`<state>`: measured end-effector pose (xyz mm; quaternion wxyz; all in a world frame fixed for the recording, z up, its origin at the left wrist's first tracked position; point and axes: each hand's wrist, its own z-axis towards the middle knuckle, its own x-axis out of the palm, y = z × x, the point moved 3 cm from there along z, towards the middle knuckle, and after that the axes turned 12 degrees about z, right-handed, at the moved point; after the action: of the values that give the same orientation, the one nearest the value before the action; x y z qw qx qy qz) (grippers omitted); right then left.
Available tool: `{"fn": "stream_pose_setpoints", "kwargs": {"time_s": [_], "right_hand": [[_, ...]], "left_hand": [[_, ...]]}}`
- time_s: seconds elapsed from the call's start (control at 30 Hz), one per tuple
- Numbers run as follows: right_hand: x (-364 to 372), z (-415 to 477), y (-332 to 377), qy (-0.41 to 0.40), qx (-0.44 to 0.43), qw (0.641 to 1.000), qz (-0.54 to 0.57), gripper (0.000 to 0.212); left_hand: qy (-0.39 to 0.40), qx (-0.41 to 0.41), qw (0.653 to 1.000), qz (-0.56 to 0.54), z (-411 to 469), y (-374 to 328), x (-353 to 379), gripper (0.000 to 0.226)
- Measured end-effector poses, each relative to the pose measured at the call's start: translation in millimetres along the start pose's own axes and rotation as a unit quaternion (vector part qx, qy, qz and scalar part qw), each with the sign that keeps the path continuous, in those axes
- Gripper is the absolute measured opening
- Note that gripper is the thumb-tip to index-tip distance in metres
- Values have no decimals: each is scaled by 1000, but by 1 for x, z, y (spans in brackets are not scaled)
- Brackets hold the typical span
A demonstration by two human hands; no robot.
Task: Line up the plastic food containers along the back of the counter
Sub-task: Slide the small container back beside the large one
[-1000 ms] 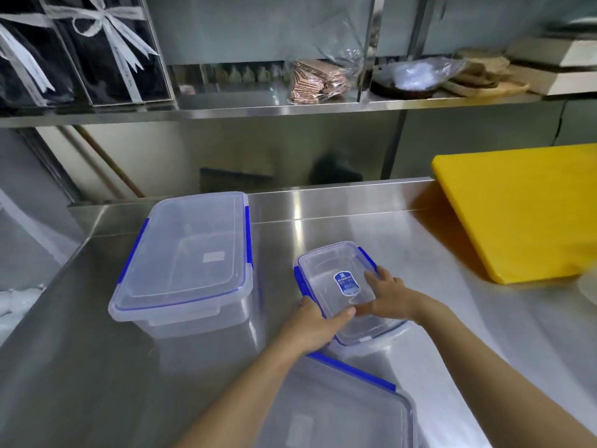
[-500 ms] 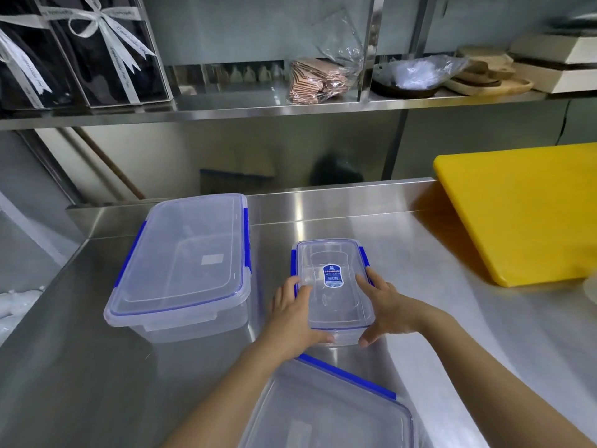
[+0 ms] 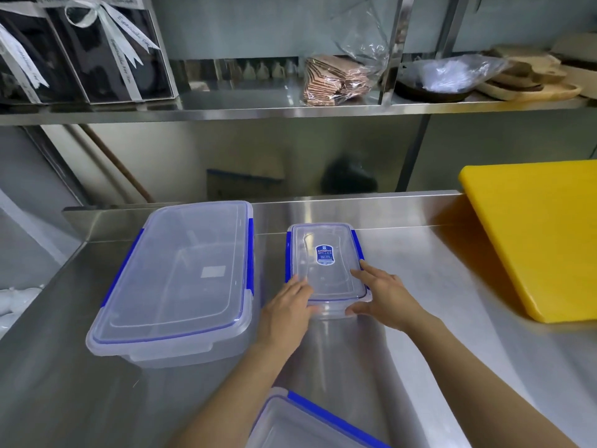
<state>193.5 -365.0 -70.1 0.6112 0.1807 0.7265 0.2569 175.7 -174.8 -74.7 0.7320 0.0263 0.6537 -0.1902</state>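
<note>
A small clear container (image 3: 324, 253) with blue clips and a blue label rests on the steel counter (image 3: 420, 318), its far end against the raised back lip. My left hand (image 3: 287, 313) grips its near left corner and my right hand (image 3: 379, 295) holds its near right corner. To its left stands a large clear container (image 3: 181, 279) with blue clips, also near the back. A third clear container (image 3: 300, 425) with a blue clip shows at the bottom edge, close to me, partly cut off.
A yellow cutting board (image 3: 542, 237) leans over the back right of the counter. Above runs a steel shelf (image 3: 258, 108) holding dark boxes tied with white ribbon (image 3: 97, 50), a bag of brown wafers (image 3: 336, 79) and wooden boards (image 3: 529, 82).
Both hands have turned the small container straight and pushed it away from me up to the back lip, beside the large one. The large container has not moved.
</note>
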Motion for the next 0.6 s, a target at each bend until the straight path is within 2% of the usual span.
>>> {"fn": "stream_pose_setpoints", "kwargs": {"time_s": [0.27, 0.47, 0.6], "right_hand": [[0, 34, 3, 10, 2, 1000, -27, 77], [2, 34, 8, -5, 18, 996, -89, 74], [4, 22, 20, -56, 17, 995, -79, 72]], "left_hand": [[-4, -32, 999, 12, 33, 11, 9, 45], [3, -37, 996, 77, 34, 6, 7, 47], [35, -48, 998, 20, 22, -3, -5, 51]]}}
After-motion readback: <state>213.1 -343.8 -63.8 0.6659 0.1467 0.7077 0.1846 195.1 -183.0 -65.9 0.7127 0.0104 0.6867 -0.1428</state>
